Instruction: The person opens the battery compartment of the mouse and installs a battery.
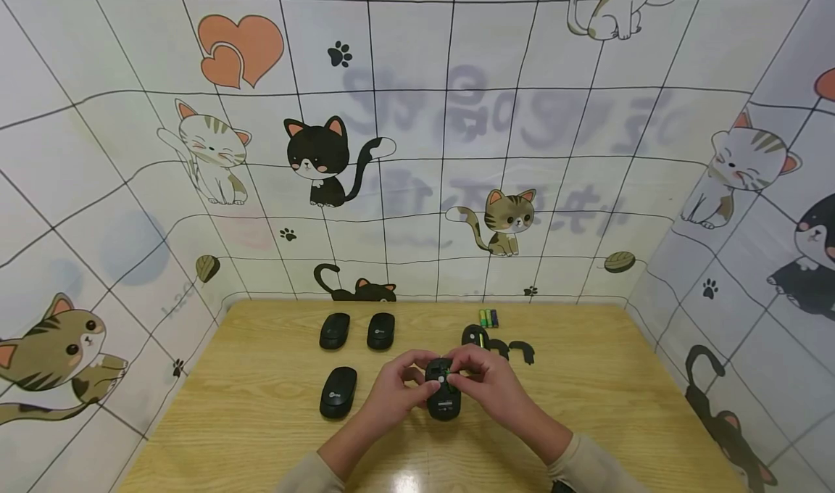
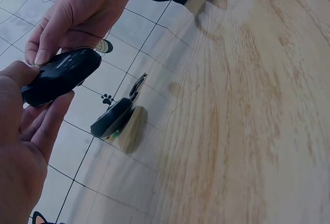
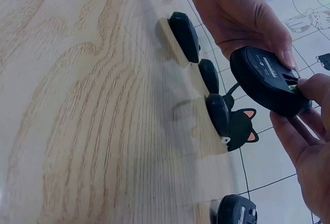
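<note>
A black computer mouse [image 1: 443, 406] is held underside up above the table, its battery compartment uncovered. My left hand [image 1: 399, 388] grips its left side, thumb on the upturned underside. On the other side, my right hand [image 1: 488, 383] holds the mouse by the compartment end; in the right wrist view its thumb lies over the compartment and its fingers reach beneath. A green battery [image 3: 293, 87] shows partly at that thumb, mostly hidden. Just beyond the right hand, another overturned mouse [image 1: 474, 333] lies with a yellow-green battery [image 1: 482, 340] visible in it.
Three black mice, at back left [image 1: 335, 331], back centre-left [image 1: 381, 331] and front left [image 1: 338, 393], stand upright on the wooden table [image 1: 261, 406]. Small batteries [image 1: 488, 319] lie near the back edge. Two curved black covers [image 1: 522, 351] lie beyond the right hand. Cat-patterned cloth surrounds the table.
</note>
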Available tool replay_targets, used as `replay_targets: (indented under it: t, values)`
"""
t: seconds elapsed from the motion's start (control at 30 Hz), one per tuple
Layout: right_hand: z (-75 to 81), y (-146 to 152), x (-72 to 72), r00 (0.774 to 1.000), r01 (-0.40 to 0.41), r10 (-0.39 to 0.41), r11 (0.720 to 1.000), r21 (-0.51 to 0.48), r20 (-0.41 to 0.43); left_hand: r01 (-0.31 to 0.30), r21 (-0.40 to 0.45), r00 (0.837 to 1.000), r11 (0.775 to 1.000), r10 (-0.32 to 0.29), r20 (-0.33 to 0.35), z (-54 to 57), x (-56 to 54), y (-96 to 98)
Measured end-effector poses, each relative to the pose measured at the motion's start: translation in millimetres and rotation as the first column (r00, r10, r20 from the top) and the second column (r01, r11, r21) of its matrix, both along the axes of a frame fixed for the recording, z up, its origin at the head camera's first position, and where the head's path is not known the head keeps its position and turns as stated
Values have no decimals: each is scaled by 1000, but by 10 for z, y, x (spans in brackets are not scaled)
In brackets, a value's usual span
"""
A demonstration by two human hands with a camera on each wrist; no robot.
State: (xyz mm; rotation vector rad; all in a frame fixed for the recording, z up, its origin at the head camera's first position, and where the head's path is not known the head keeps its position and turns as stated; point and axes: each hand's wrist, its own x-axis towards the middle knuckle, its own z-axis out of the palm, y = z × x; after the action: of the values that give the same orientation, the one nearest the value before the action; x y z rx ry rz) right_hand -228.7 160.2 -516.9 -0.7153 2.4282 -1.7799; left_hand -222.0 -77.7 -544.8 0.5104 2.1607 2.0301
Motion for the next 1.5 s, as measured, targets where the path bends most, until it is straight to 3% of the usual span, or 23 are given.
replay_targets:
  t: [0.27,0.63,1.17,1.5]
  values:
    - [-7,-8,9,1000,27,-27,1000,-2,10,-16,-14,1000,1000,16,-3,14,2,13]
    - [9,-3,21,999,24,-24,999,21,-43,2,-1,1000,1000,-2,-16,52,1,24]
    - [35,-43,51,997,67,-68,997,43,23,15,-7,1000,1000,-15,-4,45,3,15]
    - [15,-3,61,994,61,-63,998,18,85,37,15,998,999,-37,46,27,-20,5]
